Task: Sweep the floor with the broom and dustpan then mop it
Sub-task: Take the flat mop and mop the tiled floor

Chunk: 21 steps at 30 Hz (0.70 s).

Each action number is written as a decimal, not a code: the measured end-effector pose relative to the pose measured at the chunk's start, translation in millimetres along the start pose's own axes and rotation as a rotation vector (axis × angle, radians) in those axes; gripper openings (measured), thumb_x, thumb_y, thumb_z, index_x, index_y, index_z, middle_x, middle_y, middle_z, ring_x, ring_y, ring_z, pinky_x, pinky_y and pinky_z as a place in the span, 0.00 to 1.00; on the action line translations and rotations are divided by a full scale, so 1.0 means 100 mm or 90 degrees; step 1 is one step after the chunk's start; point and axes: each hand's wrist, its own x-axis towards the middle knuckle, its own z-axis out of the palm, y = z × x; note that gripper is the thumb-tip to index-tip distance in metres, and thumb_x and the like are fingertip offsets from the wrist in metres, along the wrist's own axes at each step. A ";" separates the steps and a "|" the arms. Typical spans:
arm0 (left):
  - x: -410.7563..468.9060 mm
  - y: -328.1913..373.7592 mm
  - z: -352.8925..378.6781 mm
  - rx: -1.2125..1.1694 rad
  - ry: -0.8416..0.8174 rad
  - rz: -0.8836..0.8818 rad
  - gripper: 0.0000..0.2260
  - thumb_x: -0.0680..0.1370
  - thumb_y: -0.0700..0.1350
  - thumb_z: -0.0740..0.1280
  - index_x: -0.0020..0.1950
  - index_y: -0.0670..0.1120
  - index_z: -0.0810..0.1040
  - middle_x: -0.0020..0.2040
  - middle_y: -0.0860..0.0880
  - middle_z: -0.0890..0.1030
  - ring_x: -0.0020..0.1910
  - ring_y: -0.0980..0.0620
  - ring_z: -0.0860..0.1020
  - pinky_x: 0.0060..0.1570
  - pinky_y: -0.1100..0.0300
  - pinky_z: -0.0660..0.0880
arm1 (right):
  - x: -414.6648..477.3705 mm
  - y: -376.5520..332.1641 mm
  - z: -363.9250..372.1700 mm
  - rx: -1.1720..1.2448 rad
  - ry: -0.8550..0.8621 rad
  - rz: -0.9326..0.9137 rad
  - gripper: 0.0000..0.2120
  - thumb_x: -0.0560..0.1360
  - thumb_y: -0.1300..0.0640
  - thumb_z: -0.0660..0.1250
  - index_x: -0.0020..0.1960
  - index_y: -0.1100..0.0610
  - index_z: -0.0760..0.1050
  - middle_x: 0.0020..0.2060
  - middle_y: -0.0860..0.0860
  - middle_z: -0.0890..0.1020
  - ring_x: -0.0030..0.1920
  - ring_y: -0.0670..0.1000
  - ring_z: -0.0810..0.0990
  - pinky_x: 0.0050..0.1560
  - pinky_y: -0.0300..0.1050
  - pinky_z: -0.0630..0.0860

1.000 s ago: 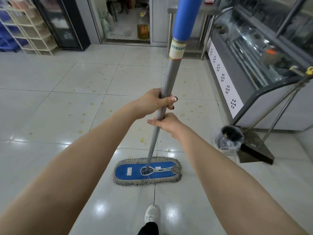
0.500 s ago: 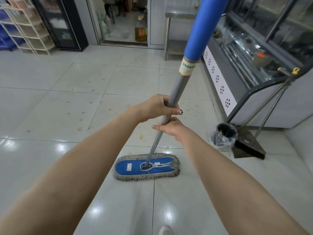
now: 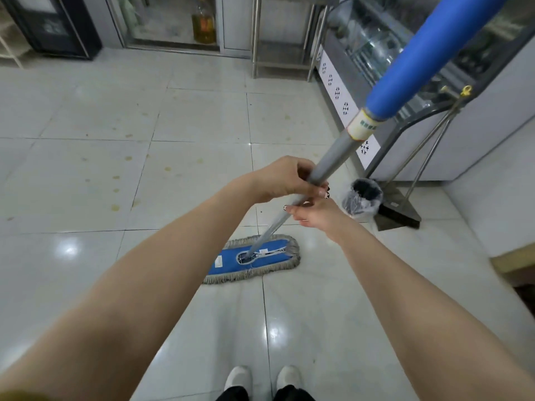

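A flat mop with a blue pad and grey fringe (image 3: 254,257) lies on the white tiled floor (image 3: 86,250) just ahead of my feet. Its grey pole (image 3: 333,157) slants up to the right into a blue foam sleeve (image 3: 425,50). My left hand (image 3: 285,178) grips the pole from above. Just below it, my right hand (image 3: 315,214) curls round the same pole. A dustpan (image 3: 398,214) and a broom with metal handles lean against the counter at the right.
A small black bin with a plastic liner (image 3: 362,198) stands beside the dustpan. A glass display counter (image 3: 405,39) runs along the right. A steel table (image 3: 283,39) and a doorway with an oil bottle (image 3: 205,24) are at the back. Yellowish spots (image 3: 115,206) dot the tiles.
The pole has tilted further to the right and both hands have shifted right with it. The view has dropped, so both of my shoes now show. The mop pad has turned slightly.
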 end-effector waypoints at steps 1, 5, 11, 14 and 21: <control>-0.03 0.00 0.03 0.001 -0.015 -0.001 0.12 0.70 0.34 0.73 0.52 0.37 0.80 0.47 0.47 0.83 0.46 0.56 0.81 0.52 0.67 0.77 | -0.05 0.02 0.00 -0.002 0.008 0.003 0.08 0.69 0.55 0.76 0.39 0.54 0.76 0.36 0.51 0.80 0.38 0.48 0.80 0.47 0.43 0.80; -0.17 -0.05 0.15 -0.009 -0.041 -0.008 0.15 0.70 0.33 0.73 0.56 0.34 0.78 0.55 0.38 0.81 0.53 0.47 0.80 0.60 0.57 0.74 | -0.26 0.12 0.00 0.013 0.005 0.022 0.07 0.70 0.58 0.75 0.44 0.58 0.78 0.38 0.53 0.81 0.38 0.48 0.82 0.41 0.40 0.81; -0.36 -0.16 0.35 -0.037 -0.039 -0.031 0.15 0.70 0.31 0.72 0.55 0.36 0.78 0.48 0.42 0.81 0.48 0.50 0.79 0.57 0.60 0.75 | -0.58 0.23 0.00 0.008 -0.027 0.029 0.04 0.74 0.61 0.71 0.46 0.58 0.76 0.38 0.53 0.80 0.37 0.49 0.81 0.40 0.38 0.78; -0.47 -0.25 0.48 -0.082 -0.029 -0.041 0.14 0.71 0.31 0.71 0.56 0.36 0.77 0.49 0.43 0.81 0.50 0.51 0.80 0.58 0.61 0.75 | -0.79 0.40 -0.08 0.044 -0.038 0.022 0.06 0.73 0.64 0.71 0.48 0.60 0.76 0.37 0.54 0.80 0.34 0.47 0.80 0.35 0.33 0.79; -0.67 -0.75 1.09 -0.127 0.136 -0.169 0.04 0.75 0.41 0.70 0.48 0.47 0.79 0.44 0.53 0.80 0.44 0.59 0.77 0.45 0.65 0.74 | -1.23 0.94 -0.19 0.080 -0.107 0.037 0.10 0.74 0.65 0.69 0.54 0.57 0.77 0.39 0.50 0.79 0.37 0.45 0.79 0.42 0.35 0.77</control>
